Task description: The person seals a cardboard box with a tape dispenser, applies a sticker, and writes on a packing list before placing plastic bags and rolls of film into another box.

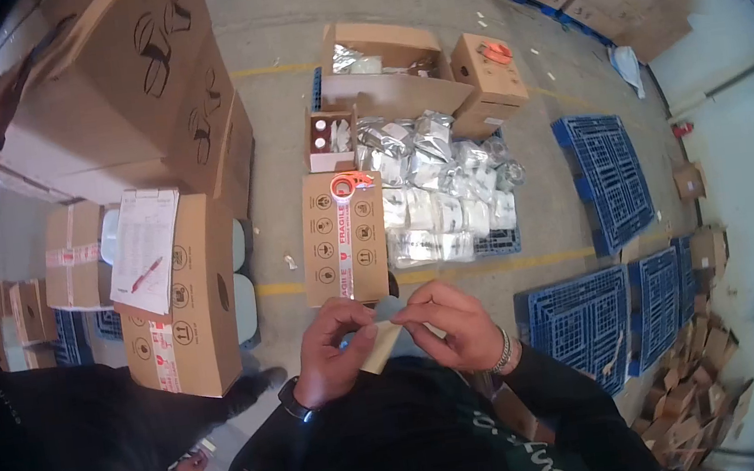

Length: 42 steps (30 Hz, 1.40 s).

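Hands (339,347) (451,327) hold a yellowish slip (379,351) between them.

Pale yellow slip (377,354) between left hand (339,347) and right hand (452,325); black watch (292,401) behind left hand, silver bracelet (504,351) behind right hand, black sleeves (567,395). Ahead of left hand, brown carton (324,283) with black icons, red-and-white FRAGILE tape (344,248), orange-red tape roll (334,187); ahead of right hand, silver-and-white bags (435,215), grey floor (534,59) with yellow line (547,259). Right of right hand, blue pallets (582,319); left of left hand, another brown carton, black icons, red-and-white tape strip (164,353), white sheets (149,233), red pen (147,275).
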Each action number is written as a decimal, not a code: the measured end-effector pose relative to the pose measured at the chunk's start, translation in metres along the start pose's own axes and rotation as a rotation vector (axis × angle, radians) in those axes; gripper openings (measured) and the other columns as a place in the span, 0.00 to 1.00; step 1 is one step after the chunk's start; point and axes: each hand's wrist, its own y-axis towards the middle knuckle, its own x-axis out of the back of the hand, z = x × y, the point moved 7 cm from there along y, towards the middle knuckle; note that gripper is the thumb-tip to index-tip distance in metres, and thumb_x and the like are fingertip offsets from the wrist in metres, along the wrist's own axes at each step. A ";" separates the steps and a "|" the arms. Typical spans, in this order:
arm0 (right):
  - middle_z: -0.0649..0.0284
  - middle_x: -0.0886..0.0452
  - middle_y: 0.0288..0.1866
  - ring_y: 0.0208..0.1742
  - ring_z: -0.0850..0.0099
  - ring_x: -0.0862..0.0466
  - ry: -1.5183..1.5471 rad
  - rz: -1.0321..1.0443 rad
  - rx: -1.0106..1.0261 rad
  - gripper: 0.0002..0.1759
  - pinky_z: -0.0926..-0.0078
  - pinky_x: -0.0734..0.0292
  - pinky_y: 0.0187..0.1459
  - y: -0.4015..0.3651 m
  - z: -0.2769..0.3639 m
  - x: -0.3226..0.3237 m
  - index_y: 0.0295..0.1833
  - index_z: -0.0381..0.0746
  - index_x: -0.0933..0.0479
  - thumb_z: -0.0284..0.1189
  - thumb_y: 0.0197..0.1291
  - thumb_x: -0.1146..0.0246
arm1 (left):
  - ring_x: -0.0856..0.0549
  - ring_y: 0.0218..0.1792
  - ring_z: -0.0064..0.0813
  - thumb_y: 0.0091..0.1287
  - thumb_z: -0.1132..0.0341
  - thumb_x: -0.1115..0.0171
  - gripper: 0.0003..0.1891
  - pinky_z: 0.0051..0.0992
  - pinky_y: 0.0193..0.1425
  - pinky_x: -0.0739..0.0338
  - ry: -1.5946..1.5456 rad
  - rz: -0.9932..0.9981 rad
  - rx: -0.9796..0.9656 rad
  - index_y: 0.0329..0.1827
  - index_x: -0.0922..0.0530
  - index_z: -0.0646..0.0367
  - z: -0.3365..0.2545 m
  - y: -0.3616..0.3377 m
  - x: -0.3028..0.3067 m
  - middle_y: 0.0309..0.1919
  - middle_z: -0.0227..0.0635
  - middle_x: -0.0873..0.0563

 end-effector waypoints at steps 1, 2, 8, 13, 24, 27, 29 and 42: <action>0.58 0.17 0.42 0.43 0.60 0.15 0.023 0.035 -0.035 0.20 0.67 0.20 0.47 0.001 -0.016 -0.006 0.56 0.35 0.20 0.16 0.57 0.33 | 0.19 0.54 0.24 0.70 0.78 0.34 0.14 0.27 0.61 0.23 -0.039 -0.029 0.054 0.56 0.23 0.62 0.013 0.000 0.002 0.55 0.35 0.22; 0.59 0.17 0.41 0.43 0.63 0.15 0.043 0.069 -0.068 0.21 0.68 0.20 0.47 0.003 -0.034 -0.011 0.58 0.35 0.21 0.16 0.57 0.33 | 0.19 0.54 0.24 0.70 0.77 0.34 0.15 0.27 0.61 0.23 -0.079 -0.057 0.103 0.58 0.23 0.61 0.026 0.003 0.002 0.56 0.35 0.22; 0.58 0.17 0.43 0.47 0.61 0.14 0.276 0.139 -0.379 0.28 0.67 0.20 0.53 0.001 -0.139 -0.049 0.69 0.37 0.29 0.20 0.62 0.34 | 0.19 0.53 0.19 0.72 0.74 0.34 0.22 0.24 0.58 0.22 -0.380 -0.097 0.482 0.67 0.26 0.61 0.121 0.003 -0.017 0.56 0.32 0.21; 0.59 0.18 0.42 0.45 0.67 0.15 0.349 0.224 -0.430 0.22 0.69 0.21 0.50 0.015 -0.212 -0.064 0.62 0.37 0.24 0.19 0.61 0.33 | 0.17 0.52 0.20 0.73 0.72 0.34 0.19 0.25 0.57 0.21 0.291 -0.276 0.326 0.65 0.24 0.61 0.163 0.032 0.007 0.52 0.33 0.17; 0.63 0.19 0.30 0.33 0.70 0.20 0.422 0.223 -0.915 0.08 0.73 0.22 0.42 0.007 -0.490 -0.133 0.46 0.37 0.17 0.29 0.65 0.31 | 0.23 0.33 0.17 0.80 0.59 0.47 0.09 0.23 0.41 0.22 -0.407 -1.176 0.549 0.43 0.26 0.53 0.380 -0.007 0.123 0.31 0.25 0.24; 0.56 0.17 0.27 0.32 0.62 0.15 0.170 0.236 -0.801 0.12 0.66 0.20 0.41 0.018 -0.576 -0.166 0.44 0.36 0.18 0.35 0.66 0.34 | 0.20 0.34 0.22 0.79 0.58 0.46 0.10 0.27 0.43 0.20 -0.164 -1.428 0.873 0.45 0.25 0.55 0.404 -0.035 0.183 0.34 0.29 0.22; 0.53 0.15 0.31 0.36 0.57 0.13 0.070 0.325 -0.739 0.11 0.62 0.19 0.43 0.019 -0.621 -0.204 0.43 0.36 0.19 0.34 0.65 0.36 | 0.15 0.41 0.31 0.77 0.57 0.43 0.15 0.31 0.49 0.18 0.397 -1.092 0.738 0.54 0.23 0.60 0.431 -0.018 0.200 0.43 0.37 0.17; 0.53 0.19 0.50 0.49 0.53 0.16 -0.376 0.551 -0.480 0.24 0.54 0.21 0.52 0.029 -0.694 -0.295 0.60 0.39 0.27 0.40 0.64 0.33 | 0.10 0.34 0.45 0.70 0.57 0.40 0.37 0.39 0.35 0.14 1.199 0.180 0.743 0.82 0.41 0.48 0.590 0.115 0.135 0.83 0.35 0.43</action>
